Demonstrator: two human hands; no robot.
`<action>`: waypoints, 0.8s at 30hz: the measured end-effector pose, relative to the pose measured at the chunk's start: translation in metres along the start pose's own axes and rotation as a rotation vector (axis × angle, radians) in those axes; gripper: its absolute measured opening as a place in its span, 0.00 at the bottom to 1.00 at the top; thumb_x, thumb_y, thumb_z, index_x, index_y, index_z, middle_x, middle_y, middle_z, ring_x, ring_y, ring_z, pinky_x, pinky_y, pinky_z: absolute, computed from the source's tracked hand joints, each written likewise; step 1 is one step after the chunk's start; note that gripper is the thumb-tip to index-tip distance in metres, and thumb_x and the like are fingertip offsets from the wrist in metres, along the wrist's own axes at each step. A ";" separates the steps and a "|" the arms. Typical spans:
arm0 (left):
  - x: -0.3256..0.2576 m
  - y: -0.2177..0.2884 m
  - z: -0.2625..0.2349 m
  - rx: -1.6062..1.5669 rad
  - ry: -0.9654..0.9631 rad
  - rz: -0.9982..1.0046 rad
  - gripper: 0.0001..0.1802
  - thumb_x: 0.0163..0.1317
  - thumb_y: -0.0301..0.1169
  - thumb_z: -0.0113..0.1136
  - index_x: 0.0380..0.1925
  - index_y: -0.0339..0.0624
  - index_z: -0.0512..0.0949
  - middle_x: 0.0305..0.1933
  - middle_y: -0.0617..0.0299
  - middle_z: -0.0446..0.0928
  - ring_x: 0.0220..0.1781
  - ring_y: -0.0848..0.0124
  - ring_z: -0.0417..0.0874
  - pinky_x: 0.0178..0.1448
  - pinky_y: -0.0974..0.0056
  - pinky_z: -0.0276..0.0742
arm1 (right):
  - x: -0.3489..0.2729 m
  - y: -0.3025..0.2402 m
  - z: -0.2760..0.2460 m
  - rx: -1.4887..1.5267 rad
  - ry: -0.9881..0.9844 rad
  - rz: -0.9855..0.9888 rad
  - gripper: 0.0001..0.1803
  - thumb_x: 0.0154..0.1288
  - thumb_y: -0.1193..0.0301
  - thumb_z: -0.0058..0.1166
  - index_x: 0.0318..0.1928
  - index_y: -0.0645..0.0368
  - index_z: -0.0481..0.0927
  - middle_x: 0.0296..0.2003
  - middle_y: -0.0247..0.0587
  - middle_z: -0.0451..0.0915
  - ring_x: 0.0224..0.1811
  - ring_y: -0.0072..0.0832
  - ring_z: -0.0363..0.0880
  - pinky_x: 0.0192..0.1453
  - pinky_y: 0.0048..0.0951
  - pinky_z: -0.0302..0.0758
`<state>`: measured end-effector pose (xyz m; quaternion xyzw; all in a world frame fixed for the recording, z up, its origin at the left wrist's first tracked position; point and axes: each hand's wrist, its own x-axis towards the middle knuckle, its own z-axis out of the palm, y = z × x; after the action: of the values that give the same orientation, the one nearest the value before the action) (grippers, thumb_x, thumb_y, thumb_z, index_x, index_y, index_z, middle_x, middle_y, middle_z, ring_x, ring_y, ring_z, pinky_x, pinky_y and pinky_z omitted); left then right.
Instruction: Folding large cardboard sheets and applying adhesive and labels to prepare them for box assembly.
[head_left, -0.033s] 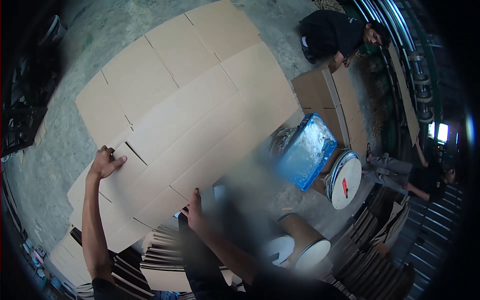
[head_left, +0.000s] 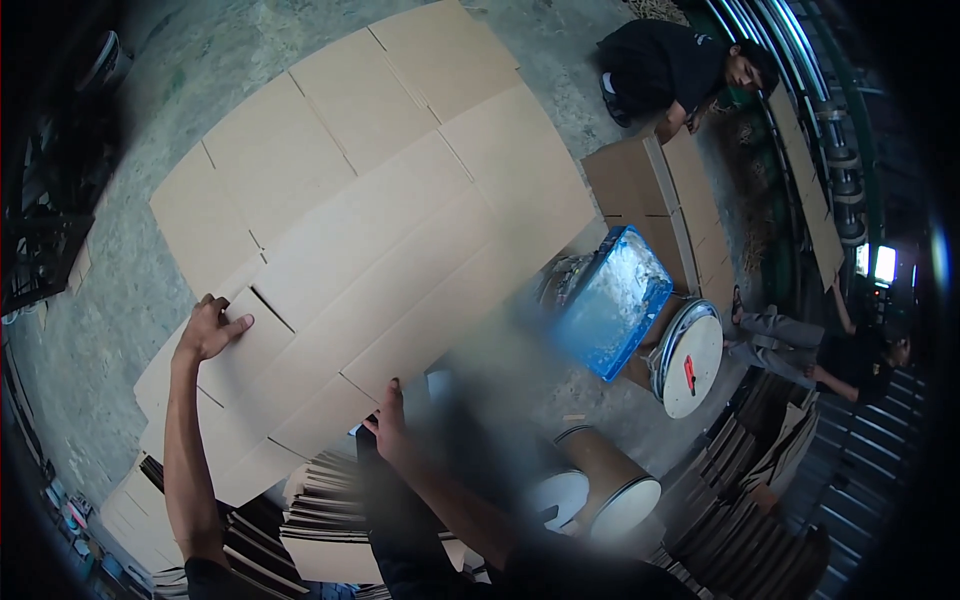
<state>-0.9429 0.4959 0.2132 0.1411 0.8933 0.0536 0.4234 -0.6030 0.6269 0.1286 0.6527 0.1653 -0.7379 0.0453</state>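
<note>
A large flat cardboard sheet (head_left: 400, 260) with creases and cut slots stretches across the middle, tilted toward the upper right. It overlaps another slotted cardboard sheet (head_left: 300, 140) beyond it. At the sheet's left side, my left hand (head_left: 210, 328) grips the edge, fingers curled over and thumb lying on the face near a slot. My right hand (head_left: 388, 425) pinches the near edge, its thumb on top and its other fingers partly hidden. A blurred smear covers part of the view right of my right hand.
A blue-rimmed tub (head_left: 615, 305) stands to the right, beside a round drum (head_left: 692, 370) with a red-handled tool on its lid. A brown drum (head_left: 610, 480) is nearer. Stacked cardboard (head_left: 330, 520) lies close below. One person crouches at upper right by folded cardboard (head_left: 630, 180); another stands far right.
</note>
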 end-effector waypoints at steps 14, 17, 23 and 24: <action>-0.198 0.063 0.024 -0.220 0.188 0.454 0.29 0.55 0.44 0.73 0.40 0.29 0.73 0.38 0.41 0.72 0.42 0.44 0.74 0.49 0.48 0.72 | 0.003 0.030 -0.081 0.018 0.018 0.026 0.58 0.64 0.19 0.32 0.81 0.45 0.51 0.77 0.39 0.62 0.78 0.40 0.60 0.74 0.53 0.62; -0.237 0.094 0.015 -0.105 0.183 0.380 0.32 0.60 0.49 0.69 0.47 0.29 0.74 0.39 0.38 0.75 0.43 0.41 0.77 0.51 0.44 0.75 | -0.026 0.025 -0.095 0.038 -0.049 0.049 0.58 0.63 0.19 0.33 0.82 0.44 0.50 0.77 0.40 0.61 0.79 0.41 0.59 0.75 0.53 0.60; -0.311 0.143 -0.028 -0.003 0.206 0.311 0.35 0.61 0.53 0.70 0.50 0.29 0.75 0.34 0.38 0.78 0.37 0.42 0.80 0.46 0.44 0.77 | -0.095 0.014 -0.078 0.039 -0.129 0.124 0.63 0.61 0.16 0.30 0.82 0.49 0.49 0.80 0.41 0.55 0.81 0.42 0.52 0.78 0.53 0.52; -0.324 0.161 -0.039 0.019 0.211 0.345 0.35 0.60 0.53 0.70 0.50 0.30 0.75 0.33 0.39 0.79 0.38 0.43 0.80 0.47 0.45 0.76 | -0.102 0.010 -0.079 0.049 -0.128 0.106 0.63 0.61 0.16 0.30 0.82 0.49 0.49 0.80 0.41 0.55 0.81 0.42 0.52 0.78 0.53 0.52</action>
<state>-0.7444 0.5544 0.5129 0.2897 0.8958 0.1312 0.3105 -0.5102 0.6262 0.2193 0.6129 0.1091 -0.7786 0.0789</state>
